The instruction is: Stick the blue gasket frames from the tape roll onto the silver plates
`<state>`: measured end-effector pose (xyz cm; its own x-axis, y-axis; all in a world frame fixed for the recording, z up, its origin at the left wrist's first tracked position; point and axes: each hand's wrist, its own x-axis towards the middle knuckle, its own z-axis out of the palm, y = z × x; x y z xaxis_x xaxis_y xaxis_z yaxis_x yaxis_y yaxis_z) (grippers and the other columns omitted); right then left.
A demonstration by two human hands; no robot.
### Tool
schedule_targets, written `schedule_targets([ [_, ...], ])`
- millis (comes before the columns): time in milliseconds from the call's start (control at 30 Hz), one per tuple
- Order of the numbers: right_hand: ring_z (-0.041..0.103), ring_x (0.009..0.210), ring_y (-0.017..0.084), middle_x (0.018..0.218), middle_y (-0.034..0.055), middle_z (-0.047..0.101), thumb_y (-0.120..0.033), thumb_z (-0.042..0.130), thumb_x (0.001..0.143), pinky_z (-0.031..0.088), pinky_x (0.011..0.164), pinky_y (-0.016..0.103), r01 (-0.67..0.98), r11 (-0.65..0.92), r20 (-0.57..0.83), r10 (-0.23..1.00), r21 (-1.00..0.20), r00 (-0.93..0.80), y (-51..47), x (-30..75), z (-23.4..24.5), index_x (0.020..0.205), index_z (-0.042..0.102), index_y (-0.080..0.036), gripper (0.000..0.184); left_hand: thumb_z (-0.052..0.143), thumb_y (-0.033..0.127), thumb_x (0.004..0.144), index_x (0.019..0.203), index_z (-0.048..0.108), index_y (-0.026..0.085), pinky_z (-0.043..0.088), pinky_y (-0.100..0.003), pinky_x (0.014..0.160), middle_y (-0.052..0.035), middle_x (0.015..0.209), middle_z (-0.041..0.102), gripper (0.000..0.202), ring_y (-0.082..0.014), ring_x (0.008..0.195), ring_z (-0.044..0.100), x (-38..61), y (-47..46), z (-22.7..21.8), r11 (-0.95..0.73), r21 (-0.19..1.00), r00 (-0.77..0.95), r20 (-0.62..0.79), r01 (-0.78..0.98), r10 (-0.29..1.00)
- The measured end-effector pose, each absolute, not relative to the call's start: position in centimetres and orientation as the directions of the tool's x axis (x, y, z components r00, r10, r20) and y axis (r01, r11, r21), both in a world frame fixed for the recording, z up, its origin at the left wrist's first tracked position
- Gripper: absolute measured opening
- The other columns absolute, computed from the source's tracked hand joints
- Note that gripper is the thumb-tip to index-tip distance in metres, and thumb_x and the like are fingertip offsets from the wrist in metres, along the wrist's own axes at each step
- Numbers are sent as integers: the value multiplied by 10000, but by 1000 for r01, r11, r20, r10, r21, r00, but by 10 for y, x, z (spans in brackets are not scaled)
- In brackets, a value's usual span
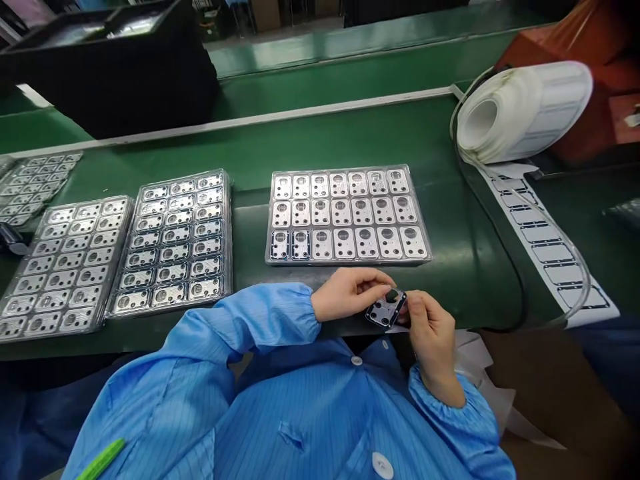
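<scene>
A green desk (350, 127) carries clear trays (347, 262) of metal plates (341, 211). At its front edge, the left hand (347, 295) and right hand (433, 337) pinch a single black-and-silver plate (386, 310) between their fingertips, holding it up close together.

A tray of metal plates (349, 215) lies on the conveyor belt (350, 133); two more trays (170, 240) lie left of it, a label roll (525, 113) beyond its right, and the left hand (347, 295) and right hand (430, 330) hold a plate (386, 309) just before it.

hands (430, 331) | obstacle: plastic tray (345, 262) of metal plates (340, 213) (just ahead) | gap: green belt (249, 227) beside it
</scene>
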<state>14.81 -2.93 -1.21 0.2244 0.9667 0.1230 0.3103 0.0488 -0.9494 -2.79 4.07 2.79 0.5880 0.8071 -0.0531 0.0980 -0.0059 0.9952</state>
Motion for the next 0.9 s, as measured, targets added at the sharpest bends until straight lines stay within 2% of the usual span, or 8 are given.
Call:
schedule_targets([
  [133,554,524,127,604,1,578,-526,513,950,462,470,231,274,45,110,968,-961,224,-27,149,-16,766,677,-184,421,553,319,917,1093,699,145,518,-267,754,-82,990,739,288,-153,809,657,-53,70,54,-270,924,445,128,271,886],
  [267,555,521,116,610,-1,577,-510,499,962,460,478,224,271,77,131,974,-959,186,-25,147,-17,765,677,-183,421,528,315,931,1117,693,164,491,-300,832,-80,1073,729,291,-183,922,644,-85,101,63,-319,792,235,226,521,945],
  [367,549,505,111,604,-4,575,-508,488,966,452,473,224,259,87,138,972,-962,188,-25,146,-16,755,673,-180,431,498,315,943,1119,699,159,475,-361,856,-87,995,734,310,-231,936,620,-100,111,56,-268,615,189,191,741,963],
  [467,539,493,104,592,-7,567,-500,480,970,441,466,218,241,104,151,972,-965,182,-22,145,-15,735,668,-177,441,502,341,946,1136,708,149,448,-435,932,-122,1082,716,339,-298,1048,569,-106,110,48,-307,369,250,194,877,949],
  [567,542,494,102,593,-8,573,-485,482,972,442,471,220,219,115,156,971,-969,180,-19,144,-14,735,665,-179,428,516,374,946,1177,695,163,428,-468,994,-132,1202,673,359,-317,1122,528,-107,102,44,-399,212,339,270,892,901],
  [733,535,491,104,592,-5,580,-514,494,960,427,471,234,158,175,203,962,-972,185,-23,145,-11,721,665,-190,437,514,375,955,1082,712,216,456,-484,954,-99,1142,703,284,-305,1052,569,-111,97,39,-579,92,529,311,810,789],
  [833,503,480,108,542,-14,542,-525,521,943,413,488,252,182,211,264,896,-961,357,-36,158,-16,684,656,-200,438,537,378,948,1084,699,199,467,-479,935,-133,1152,689,277,-311,1027,597,-113,102,39,-625,53,556,404,779,726],
  [900,478,473,108,524,-25,507,-526,507,949,401,495,257,204,192,274,798,-960,536,-47,178,-26,690,636,-205,432,561,355,940,1115,678,190,465,-478,934,-148,1154,681,267,-320,1037,608,-110,103,44,-663,65,561,476,746,677],
])
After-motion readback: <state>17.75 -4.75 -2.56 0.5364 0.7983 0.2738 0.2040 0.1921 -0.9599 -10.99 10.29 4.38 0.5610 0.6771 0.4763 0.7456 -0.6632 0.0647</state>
